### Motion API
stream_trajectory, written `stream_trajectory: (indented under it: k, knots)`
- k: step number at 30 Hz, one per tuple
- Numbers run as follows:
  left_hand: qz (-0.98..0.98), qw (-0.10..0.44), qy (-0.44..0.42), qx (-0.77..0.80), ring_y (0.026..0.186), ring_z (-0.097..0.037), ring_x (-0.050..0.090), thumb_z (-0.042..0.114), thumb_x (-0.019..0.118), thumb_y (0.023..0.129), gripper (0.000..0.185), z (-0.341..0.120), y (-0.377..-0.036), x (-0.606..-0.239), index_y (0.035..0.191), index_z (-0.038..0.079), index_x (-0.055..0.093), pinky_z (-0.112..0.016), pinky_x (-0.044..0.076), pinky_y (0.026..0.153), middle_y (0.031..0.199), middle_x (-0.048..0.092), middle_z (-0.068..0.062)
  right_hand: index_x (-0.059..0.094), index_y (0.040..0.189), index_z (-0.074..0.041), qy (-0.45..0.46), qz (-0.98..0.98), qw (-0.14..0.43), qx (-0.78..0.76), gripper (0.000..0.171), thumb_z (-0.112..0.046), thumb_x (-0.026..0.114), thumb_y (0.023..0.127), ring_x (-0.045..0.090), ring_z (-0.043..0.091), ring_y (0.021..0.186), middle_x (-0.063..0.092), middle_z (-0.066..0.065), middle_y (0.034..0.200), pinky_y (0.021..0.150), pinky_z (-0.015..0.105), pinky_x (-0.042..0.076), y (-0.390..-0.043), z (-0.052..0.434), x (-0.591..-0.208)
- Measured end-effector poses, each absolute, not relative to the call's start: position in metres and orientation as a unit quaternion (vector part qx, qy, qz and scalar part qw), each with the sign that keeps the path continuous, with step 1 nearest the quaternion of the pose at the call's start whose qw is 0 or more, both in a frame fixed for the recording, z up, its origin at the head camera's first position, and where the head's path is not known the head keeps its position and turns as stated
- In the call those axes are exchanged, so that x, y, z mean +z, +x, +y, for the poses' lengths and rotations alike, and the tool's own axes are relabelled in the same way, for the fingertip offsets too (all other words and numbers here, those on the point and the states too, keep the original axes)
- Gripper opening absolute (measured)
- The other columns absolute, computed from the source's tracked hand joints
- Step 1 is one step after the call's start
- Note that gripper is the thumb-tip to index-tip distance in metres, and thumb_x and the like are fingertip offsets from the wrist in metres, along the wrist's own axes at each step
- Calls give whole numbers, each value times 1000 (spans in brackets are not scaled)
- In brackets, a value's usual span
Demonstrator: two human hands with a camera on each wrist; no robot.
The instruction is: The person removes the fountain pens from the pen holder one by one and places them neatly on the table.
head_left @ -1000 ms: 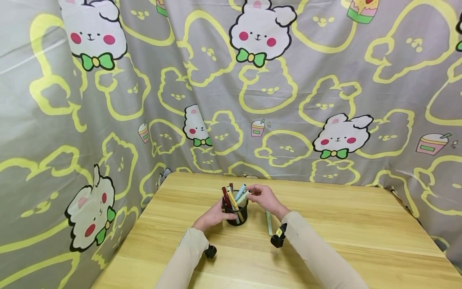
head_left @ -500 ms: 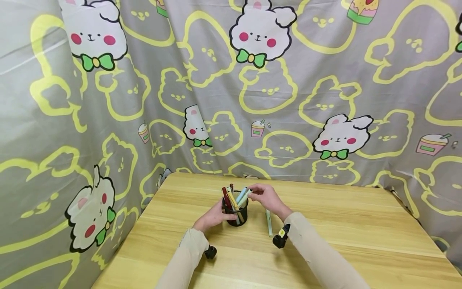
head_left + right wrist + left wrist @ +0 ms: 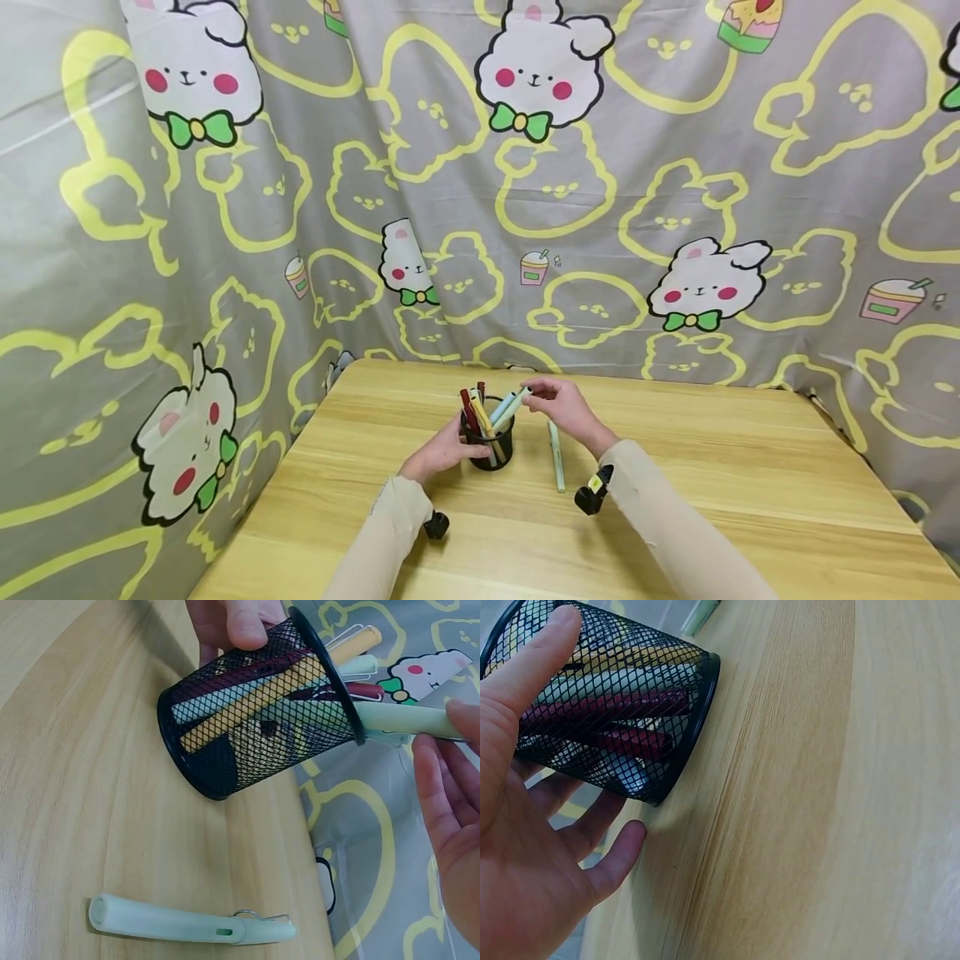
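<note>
A black mesh pen cup [image 3: 489, 442] [image 3: 619, 720] [image 3: 259, 712] stands on the wooden table [image 3: 712, 500] and holds several coloured pens. My left hand [image 3: 442, 452] [image 3: 532, 825] grips the cup's side, thumb on the mesh. My right hand [image 3: 558, 407] [image 3: 450, 795] pinches the top of a pale green pen [image 3: 512, 406] [image 3: 401, 718] whose lower end is in the cup. A second pale green pen [image 3: 556, 456] [image 3: 187, 924] lies on the table just right of the cup.
A grey curtain [image 3: 675, 183] with yellow and white bunny prints closes in the table at the back and both sides. Wrist cameras [image 3: 592, 496] sit on both sleeves. Bare tabletop stretches to the right and front.
My right hand has lifted and shifted slightly right, drawing the pale green pen higher at the cup's rim. The left hand and cup have stayed put.
</note>
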State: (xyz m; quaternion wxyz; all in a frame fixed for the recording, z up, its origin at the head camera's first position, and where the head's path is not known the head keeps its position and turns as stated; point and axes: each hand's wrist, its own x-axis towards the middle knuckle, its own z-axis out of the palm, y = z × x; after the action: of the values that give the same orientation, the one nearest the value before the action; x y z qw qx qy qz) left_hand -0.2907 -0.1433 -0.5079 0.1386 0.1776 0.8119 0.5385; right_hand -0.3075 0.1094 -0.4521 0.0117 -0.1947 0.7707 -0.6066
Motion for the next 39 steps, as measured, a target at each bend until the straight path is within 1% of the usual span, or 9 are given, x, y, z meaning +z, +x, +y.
stream_trajectory:
  k: [3, 9, 12, 15, 22, 24, 31, 36, 39]
  knots:
    - [810, 137, 180, 541, 123, -31, 44, 20, 75, 82, 83, -144, -291, -509, 146, 6, 25, -51, 34, 100, 134, 47, -13, 64, 114, 5, -199, 770, 4, -606, 28, -4, 66, 88, 64, 29, 80, 66, 15, 95, 72, 33, 52, -307, 112, -450]
    - [807, 134, 182, 546, 122, -31, 44, 20, 75, 82, 81, -145, -293, -512, 145, 6, 27, -51, 33, 100, 132, 47, -13, 65, 116, -2, -189, 782, -16, -594, 30, -13, 68, 88, 63, 22, 78, 66, 6, 91, 70, 29, 51, -306, 116, -449]
    - [809, 133, 180, 543, 125, -31, 41, 19, 75, 83, 80, -145, -292, -512, 146, 6, 27, -52, 29, 103, 134, 45, -14, 66, 114, -2, -194, 778, -29, -597, 30, -14, 69, 88, 63, 21, 76, 66, 7, 90, 69, 30, 52, -306, 119, -449]
    - [808, 132, 185, 543, 128, -33, 37, 18, 75, 83, 81, -145, -292, -513, 146, 4, 26, -53, 25, 105, 138, 42, -15, 66, 113, 1, -201, 765, -40, -610, 29, -12, 69, 88, 64, 22, 77, 66, 11, 92, 70, 32, 53, -306, 121, -447]
    - [808, 131, 185, 544, 128, -34, 37, 18, 75, 83, 81, -146, -291, -512, 147, 5, 26, -53, 26, 104, 138, 42, -16, 62, 113, 10, -190, 730, -36, -655, 28, -3, 65, 89, 65, 14, 77, 65, 21, 97, 73, 35, 54, -307, 129, -440]
    - [805, 133, 183, 549, 128, -34, 36, 17, 74, 84, 81, -146, -291, -511, 147, 6, 25, -54, 26, 105, 138, 42, -16, 61, 113, 13, -189, 720, -35, -666, 27, 1, 63, 89, 66, 19, 79, 64, 22, 97, 73, 34, 54, -302, 131, -433]
    - [803, 135, 184, 551, 128, -37, 36, 17, 73, 84, 83, -146, -289, -507, 149, 8, 23, -55, 26, 104, 137, 43, -17, 57, 117, 14, -181, 700, -42, -689, 32, -3, 62, 90, 65, 14, 82, 63, 11, 91, 74, 30, 54, -305, 140, -437]
    - [805, 137, 183, 547, 127, -34, 38, 21, 75, 82, 87, -146, -292, -511, 150, 10, 22, -53, 28, 104, 137, 43, -15, 55, 118, 15, -167, 692, -52, -700, 35, -6, 64, 90, 65, 22, 84, 63, 8, 89, 72, 29, 54, -308, 148, -440]
    - [804, 137, 188, 547, 123, -33, 42, 20, 76, 82, 86, -146, -293, -511, 149, 9, 23, -52, 31, 102, 133, 47, -14, 54, 118, 16, -159, 686, -49, -709, 37, -7, 64, 91, 65, 21, 84, 63, 5, 88, 73, 29, 54, -308, 154, -440]
